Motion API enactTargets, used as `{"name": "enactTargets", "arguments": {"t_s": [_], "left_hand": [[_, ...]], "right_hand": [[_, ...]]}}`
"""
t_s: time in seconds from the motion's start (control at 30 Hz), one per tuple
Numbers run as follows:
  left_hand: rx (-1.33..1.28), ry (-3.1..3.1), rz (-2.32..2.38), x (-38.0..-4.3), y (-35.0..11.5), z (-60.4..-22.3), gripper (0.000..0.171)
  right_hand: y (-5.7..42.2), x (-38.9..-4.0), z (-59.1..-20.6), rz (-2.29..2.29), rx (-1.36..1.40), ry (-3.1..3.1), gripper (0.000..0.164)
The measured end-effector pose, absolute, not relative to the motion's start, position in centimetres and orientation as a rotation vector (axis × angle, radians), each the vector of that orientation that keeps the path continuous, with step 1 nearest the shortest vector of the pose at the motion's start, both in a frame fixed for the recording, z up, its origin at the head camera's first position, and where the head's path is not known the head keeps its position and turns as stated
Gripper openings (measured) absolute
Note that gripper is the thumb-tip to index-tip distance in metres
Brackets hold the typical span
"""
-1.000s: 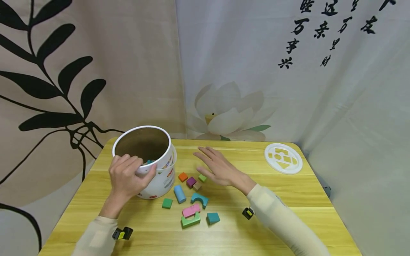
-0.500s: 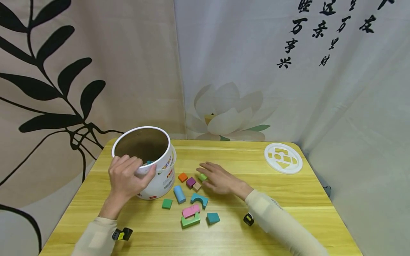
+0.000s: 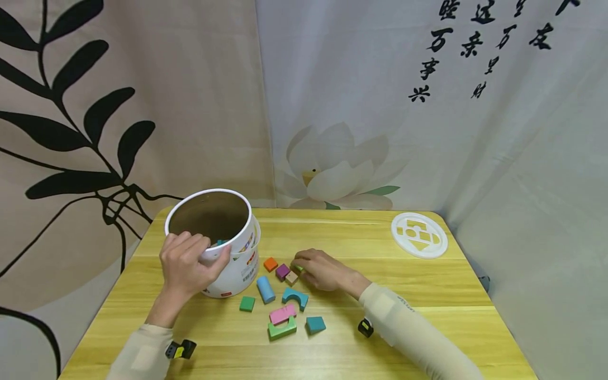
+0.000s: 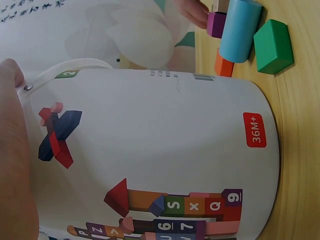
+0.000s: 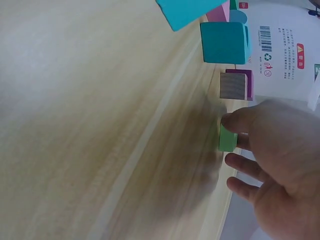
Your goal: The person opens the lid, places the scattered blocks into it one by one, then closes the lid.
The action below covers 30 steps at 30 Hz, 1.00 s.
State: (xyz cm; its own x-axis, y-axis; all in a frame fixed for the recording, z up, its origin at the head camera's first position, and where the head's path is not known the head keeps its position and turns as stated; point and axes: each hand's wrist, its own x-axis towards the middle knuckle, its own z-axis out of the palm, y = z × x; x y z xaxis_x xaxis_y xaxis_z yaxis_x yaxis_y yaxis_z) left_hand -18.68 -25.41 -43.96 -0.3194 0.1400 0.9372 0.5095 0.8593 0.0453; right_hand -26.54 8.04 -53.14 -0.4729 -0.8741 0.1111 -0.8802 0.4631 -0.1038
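My left hand (image 3: 187,262) grips the near rim of a white bucket (image 3: 237,274), thumb outside, fingers over the edge. The bucket leans slightly; some blue-green pieces show inside. My right hand (image 3: 325,270) is low over the table, thumb and index finger on either side of a light green block (image 5: 228,137). The other fingers are loosely bent. Beside that block sit a plain wooden cube (image 3: 292,278), a purple block (image 3: 282,272) and an orange block (image 3: 271,264). A blue cylinder (image 3: 265,290) lies closer to the bucket.
Nearer me lie a blue arch (image 3: 295,296), a pink block (image 3: 283,314), a light green arch (image 3: 282,330), a teal block (image 3: 315,324) and a green block (image 3: 247,303). A white disc with shaped cut-outs (image 3: 437,248) lies at the table's far right. Printed curtains hang behind.
My right hand has come down toward me, and its fingers have closed around the light green block. My left hand and the bucket have stayed in place.
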Motion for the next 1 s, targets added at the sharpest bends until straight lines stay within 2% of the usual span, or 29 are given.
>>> {"name": "enactTargets", "arguments": {"t_s": [0.37, 0.7, 1.0], "left_hand": [[-0.478, -1.895, -0.406, -18.6, -25.5, -44.1, 0.048], [-0.473, -1.907, -0.406, -18.6, -25.5, -44.1, 0.048], [-0.474, -1.909, -0.402, -18.6, -25.6, -44.2, 0.048]], "right_hand": [[8.3, -26.4, -53.3, 0.265, 1.527, -2.706, 0.028], [8.9, -26.4, -53.0, 0.302, 1.467, -2.748, 0.033], [9.7, -26.3, -51.1, 0.379, 1.366, -2.774, 0.033]]}}
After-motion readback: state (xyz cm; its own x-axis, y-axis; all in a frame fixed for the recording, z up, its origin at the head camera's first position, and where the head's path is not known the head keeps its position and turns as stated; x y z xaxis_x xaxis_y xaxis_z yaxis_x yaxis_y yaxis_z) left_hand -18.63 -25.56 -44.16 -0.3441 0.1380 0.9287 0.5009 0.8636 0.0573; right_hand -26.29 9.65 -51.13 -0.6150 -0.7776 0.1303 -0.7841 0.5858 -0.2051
